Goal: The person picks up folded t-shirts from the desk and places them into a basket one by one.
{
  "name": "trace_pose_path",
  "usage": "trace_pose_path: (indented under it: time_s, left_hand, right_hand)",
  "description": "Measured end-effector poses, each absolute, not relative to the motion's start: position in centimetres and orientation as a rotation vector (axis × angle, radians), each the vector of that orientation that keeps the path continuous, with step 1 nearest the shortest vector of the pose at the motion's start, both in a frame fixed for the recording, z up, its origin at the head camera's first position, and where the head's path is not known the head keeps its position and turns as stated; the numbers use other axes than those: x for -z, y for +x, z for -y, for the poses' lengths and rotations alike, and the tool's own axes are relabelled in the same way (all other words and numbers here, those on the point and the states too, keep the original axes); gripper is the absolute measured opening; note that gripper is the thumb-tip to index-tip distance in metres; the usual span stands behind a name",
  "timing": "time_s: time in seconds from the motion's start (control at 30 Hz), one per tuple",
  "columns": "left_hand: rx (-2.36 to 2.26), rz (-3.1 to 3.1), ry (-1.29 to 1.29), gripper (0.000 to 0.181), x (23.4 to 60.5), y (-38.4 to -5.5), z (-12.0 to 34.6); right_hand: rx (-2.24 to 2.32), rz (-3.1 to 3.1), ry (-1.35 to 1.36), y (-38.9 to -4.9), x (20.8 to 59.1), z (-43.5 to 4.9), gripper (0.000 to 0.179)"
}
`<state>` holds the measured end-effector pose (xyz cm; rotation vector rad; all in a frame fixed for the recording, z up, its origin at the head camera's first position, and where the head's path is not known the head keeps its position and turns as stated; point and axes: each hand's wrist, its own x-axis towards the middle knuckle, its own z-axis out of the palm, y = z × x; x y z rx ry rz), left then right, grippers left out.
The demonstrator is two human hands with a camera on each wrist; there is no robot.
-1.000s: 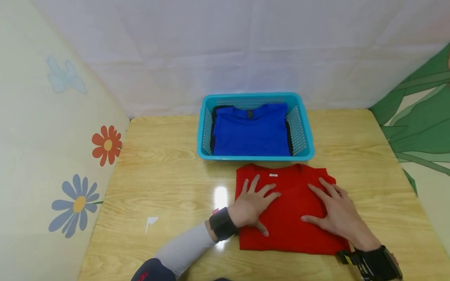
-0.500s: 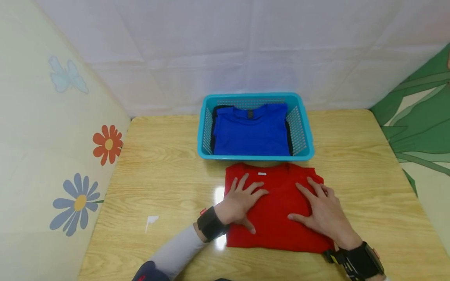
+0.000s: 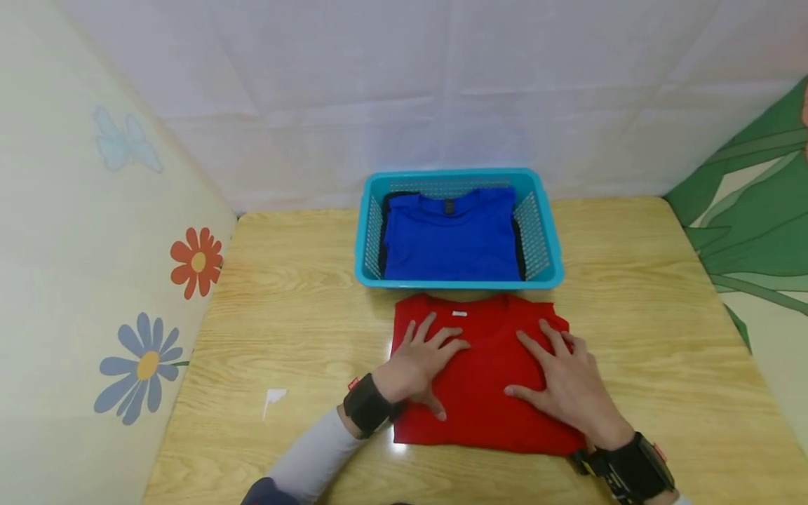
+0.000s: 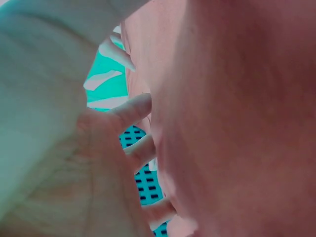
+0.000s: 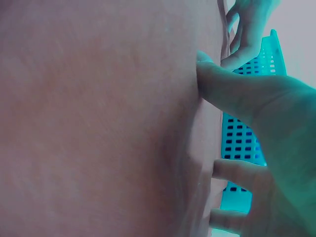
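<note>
A folded red T-shirt [image 3: 482, 379] lies flat on the table, its neckline and white label toward the basket. On its left half rests my left hand [image 3: 419, 365], fingers spread and fingertips touching the cloth. My right hand [image 3: 571, 386] presses the right half the same way, thumb pointing inward. Both wrist views show the fingertips against the shirt's surface, its colour washed out there. Just beyond the collar stands a turquoise plastic basket [image 3: 459, 285]. Inside it lies a folded blue T-shirt [image 3: 451, 242], with black cloth [image 3: 382, 238] showing at its sides.
The wooden table [image 3: 284, 301] extends to both sides of the shirt. A small white mark [image 3: 274, 396] is on its left part. White cloth [image 3: 410, 91] hangs behind the basket. Painted walls flank the table, with flowers [image 3: 148, 365] on the left and green leaves [image 3: 757, 231] on the right.
Both hands and the red T-shirt under them have slid left along the table, so the shirt now sits more squarely in front of the basket. The basket has stayed put.
</note>
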<state>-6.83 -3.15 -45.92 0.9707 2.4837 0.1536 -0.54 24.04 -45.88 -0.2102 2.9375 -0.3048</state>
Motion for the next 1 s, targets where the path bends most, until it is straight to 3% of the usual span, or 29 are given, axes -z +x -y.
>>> trace_pose_path:
  time_s: [0.67, 1.0]
  left_hand:
    - [-0.354, -2.481, 0.962, 0.110, 46.2, -7.0, 7.6]
    - [-0.679, -2.576, 0.899, 0.063, 46.2, -6.9, 10.3]
  right_hand:
    - [0.293, -2.936, -0.258, -0.8, 46.2, -20.5, 0.095]
    - [0.690, -2.902, -0.164, 0.0, 45.1, -20.9, 0.086]
